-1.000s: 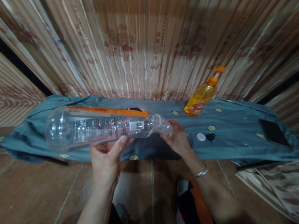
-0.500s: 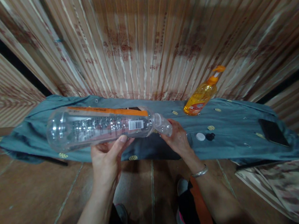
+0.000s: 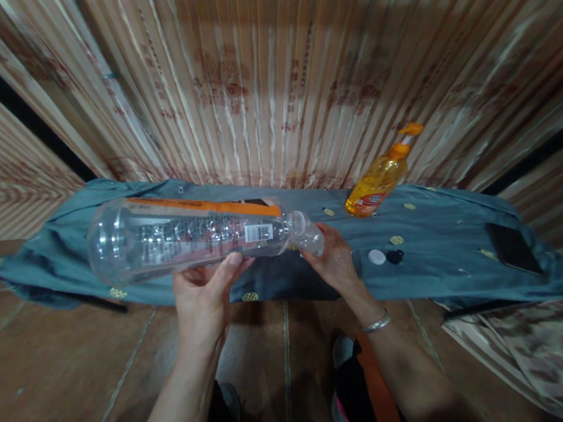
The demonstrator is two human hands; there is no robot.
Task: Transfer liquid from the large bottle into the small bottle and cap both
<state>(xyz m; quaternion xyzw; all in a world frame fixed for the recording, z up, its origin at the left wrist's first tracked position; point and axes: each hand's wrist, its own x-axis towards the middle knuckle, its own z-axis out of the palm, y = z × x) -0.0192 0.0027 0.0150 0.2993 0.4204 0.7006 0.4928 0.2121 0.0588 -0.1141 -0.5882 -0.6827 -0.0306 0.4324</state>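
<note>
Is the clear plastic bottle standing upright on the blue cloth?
No, the clear plastic bottle lies sideways in the air, held by the left hand and right hand.

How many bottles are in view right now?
2. A big clear bottle lies sideways, held by the left hand, with the right hand at its neck. An orange pump bottle stands on the blue cloth by the curtain. None seems hidden.

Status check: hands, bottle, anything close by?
Left hand grips clear bottle, held sideways above blue cloth. Right hand at its open neck. White cap on the cloth beside right hand; orange soap dispenser behind.
</note>
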